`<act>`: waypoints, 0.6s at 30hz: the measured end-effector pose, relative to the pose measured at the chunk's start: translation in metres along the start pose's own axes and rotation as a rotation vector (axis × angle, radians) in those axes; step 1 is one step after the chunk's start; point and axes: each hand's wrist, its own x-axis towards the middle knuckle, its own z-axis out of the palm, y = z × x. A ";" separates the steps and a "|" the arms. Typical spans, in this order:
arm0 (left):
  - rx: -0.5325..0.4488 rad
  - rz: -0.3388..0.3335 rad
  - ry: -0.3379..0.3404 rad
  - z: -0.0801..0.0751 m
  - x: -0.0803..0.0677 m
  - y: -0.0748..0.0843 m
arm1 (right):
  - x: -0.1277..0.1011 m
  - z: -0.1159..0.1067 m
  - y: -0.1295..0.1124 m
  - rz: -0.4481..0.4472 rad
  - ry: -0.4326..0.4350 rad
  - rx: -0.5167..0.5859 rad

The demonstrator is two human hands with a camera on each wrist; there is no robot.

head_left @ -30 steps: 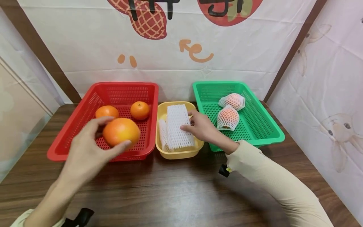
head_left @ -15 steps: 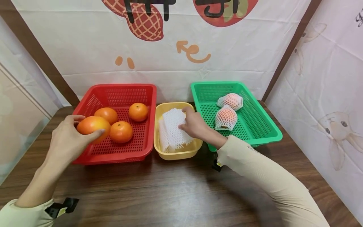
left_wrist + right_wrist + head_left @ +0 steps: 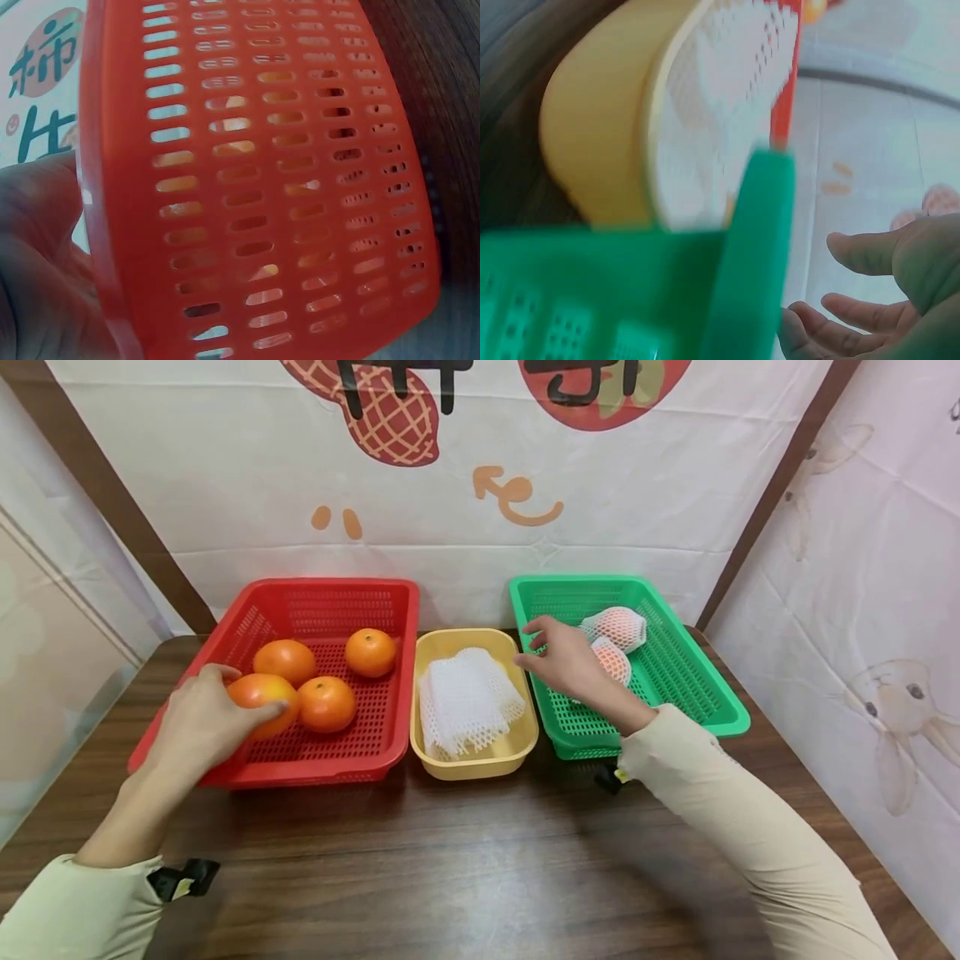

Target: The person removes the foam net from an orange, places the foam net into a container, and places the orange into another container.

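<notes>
On the wooden table (image 3: pixel 465 868), three baskets before a printed backdrop (image 3: pixel 465 543).

Staged tabletop booth: cartoon backdrop (image 3: pixel 450 468), fruit baskets (image 3: pixel 315 602).

The left basket (image 3: pixel 330 602) was red with slotted walls, its fruit (image 3: pixel 369 652) plain orange. The centre tub (image 3: pixel 480 764) was yellow, the foam netting (image 3: pixel 467 697) in it white — a diamond mesh. The right basket (image 3: pixel 675 677) was green; the backdrop (image 3: pixel 225 485) was white with red-and-orange prints.
</notes>
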 end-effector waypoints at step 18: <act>0.114 0.020 -0.202 0.012 0.021 -0.014 | -0.015 -0.047 0.080 0.203 0.015 -0.116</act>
